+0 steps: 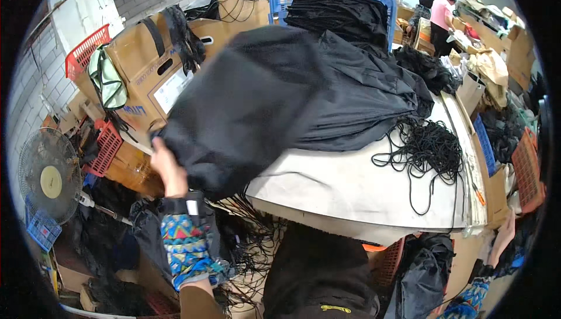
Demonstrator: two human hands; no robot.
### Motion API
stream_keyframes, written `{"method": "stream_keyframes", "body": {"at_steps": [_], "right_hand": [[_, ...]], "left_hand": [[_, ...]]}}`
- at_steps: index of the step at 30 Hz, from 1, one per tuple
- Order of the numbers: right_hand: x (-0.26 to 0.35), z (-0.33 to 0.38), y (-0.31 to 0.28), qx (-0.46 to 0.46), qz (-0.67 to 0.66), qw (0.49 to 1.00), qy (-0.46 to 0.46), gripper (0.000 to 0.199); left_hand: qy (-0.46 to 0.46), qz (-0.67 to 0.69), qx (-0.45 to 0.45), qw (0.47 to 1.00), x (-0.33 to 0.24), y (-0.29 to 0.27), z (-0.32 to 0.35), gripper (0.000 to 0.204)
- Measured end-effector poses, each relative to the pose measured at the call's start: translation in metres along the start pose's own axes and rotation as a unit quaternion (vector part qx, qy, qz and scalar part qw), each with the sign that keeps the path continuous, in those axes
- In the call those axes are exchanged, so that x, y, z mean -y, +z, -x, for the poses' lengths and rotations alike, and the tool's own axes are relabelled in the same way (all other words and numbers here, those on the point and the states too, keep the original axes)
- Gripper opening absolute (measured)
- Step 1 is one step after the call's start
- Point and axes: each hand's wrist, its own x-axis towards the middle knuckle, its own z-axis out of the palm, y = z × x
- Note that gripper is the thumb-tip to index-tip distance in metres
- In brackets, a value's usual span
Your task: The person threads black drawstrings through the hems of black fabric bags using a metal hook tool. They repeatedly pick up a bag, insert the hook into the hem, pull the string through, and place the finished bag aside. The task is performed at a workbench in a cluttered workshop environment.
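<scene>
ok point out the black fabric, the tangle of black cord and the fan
black fabric [263, 103], head view, middle of the lifted cloth
black cord [429, 144], head view, dense part of tangle
fan [49, 176], head view, centre hub

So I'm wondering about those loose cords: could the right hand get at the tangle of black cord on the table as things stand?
Probably yes. The right hand hangs empty past the table's right corner, and the black cord lies uncovered near that side; the black fabric held by the left hand lies further left.

Both forearms wear colourful patterned sleeves with black cuffs.
</scene>
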Motion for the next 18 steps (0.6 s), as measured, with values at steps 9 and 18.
{"method": "stream_keyframes", "body": {"at_steps": [9,18], "right_hand": [[0.154,0.015,0.037,0.148,-0.142,0.968,0.144,0.029],[0.265,0.056,0.077,0.266,-0.12,0.957,-0.01,0.021]], "left_hand": [[0.254,-0.557,-0.075,0.787,0.049,-0.036,-0.041,0.051],[0.361,-0.534,0.368,0.67,0.082,0.157,-0.029,0.057]]}}
